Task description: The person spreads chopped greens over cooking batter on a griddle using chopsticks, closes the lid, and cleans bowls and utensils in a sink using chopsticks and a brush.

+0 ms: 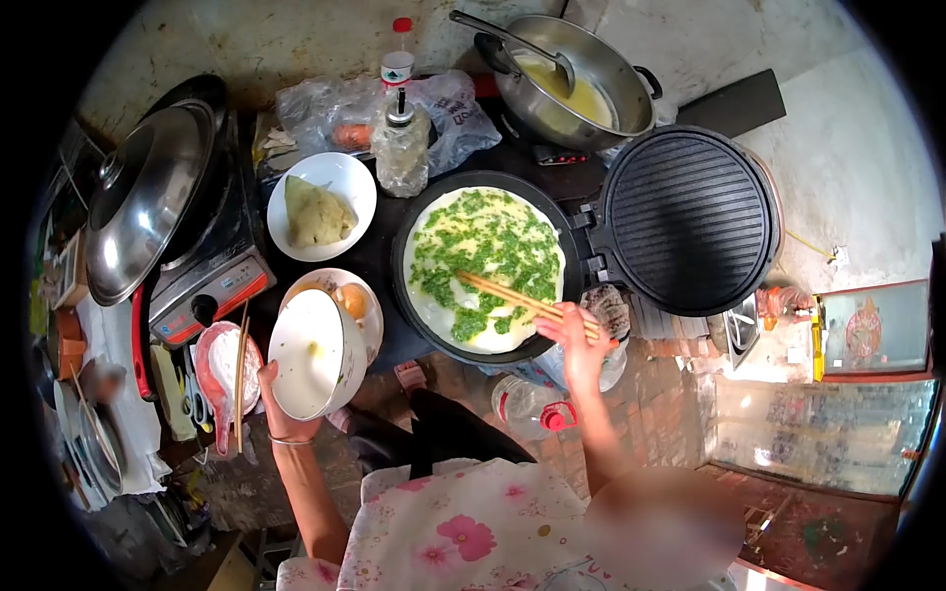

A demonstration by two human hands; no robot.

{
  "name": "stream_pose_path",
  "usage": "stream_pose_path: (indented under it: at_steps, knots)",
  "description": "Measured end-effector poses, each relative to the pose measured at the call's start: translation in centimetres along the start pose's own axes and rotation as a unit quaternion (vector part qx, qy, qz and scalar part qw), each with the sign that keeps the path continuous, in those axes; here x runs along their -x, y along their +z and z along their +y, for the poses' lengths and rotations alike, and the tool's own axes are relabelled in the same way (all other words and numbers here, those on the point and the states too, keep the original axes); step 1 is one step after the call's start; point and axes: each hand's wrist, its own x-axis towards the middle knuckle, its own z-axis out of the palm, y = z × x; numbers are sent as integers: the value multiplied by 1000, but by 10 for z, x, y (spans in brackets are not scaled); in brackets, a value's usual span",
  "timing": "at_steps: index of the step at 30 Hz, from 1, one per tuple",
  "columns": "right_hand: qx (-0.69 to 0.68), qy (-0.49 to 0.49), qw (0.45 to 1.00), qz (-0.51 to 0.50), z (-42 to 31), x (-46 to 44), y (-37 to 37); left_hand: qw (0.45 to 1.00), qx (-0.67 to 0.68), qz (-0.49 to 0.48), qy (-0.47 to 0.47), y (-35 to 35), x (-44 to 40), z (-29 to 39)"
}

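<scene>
White bowl (pixel 307 362) tilts in left grip (pixel 286 416); chopsticks (pixel 512 297) extend from right grip (pixel 578 343).

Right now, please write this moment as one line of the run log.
left hand: holds white bowl, tilted | right hand: holds chopsticks, tips at greens | flatbread: in round pan | ridged lid: open

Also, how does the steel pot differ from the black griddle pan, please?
The steel pot is silvery and deep; the black griddle pan is shallow. The pot holds yellowish liquid and a ladle; the pan holds a flatbread topped with greens. Both are round.
</scene>
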Motion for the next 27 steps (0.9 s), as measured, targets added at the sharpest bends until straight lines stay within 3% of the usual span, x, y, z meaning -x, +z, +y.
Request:
stream_pose_path:
  at_steps: [5,14,18,21,27]
  knots:
    - [-5,60,998,-36,-2,27,5,1000,-11,0,6,-4,-4,-2]
    - [-66,42,997,-5,13,12,16,1000,-28,-6,-5,2,0,-2]
    - [-49,68,995,-44,16,18,11,1000,-23,-1,-2,1,1,-3]
    - [-46,44,998,-3,11,20,5,1000,-31,1,0,-4,1,-2]
    - [-17,59,998,-22,7,34,-5,1000,-17,8,3,3,2,-2]
